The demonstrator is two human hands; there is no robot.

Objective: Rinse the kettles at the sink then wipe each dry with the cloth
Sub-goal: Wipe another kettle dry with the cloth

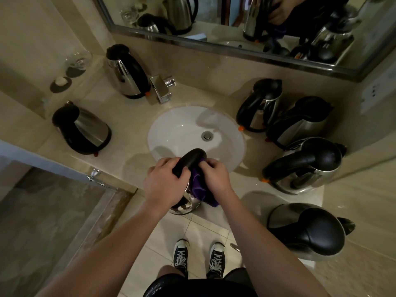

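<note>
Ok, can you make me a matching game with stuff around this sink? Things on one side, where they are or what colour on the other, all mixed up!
Things:
1. cloth
2. tap
3. drain
4. held kettle

Places or colours:
A. shiny silver, on the counter behind the basin
B. purple, pinched in the right hand
C. in the middle of the white basin
D. gripped by its black handle in the left hand

Pairs: 1-B, 2-A, 3-C, 4-D
</note>
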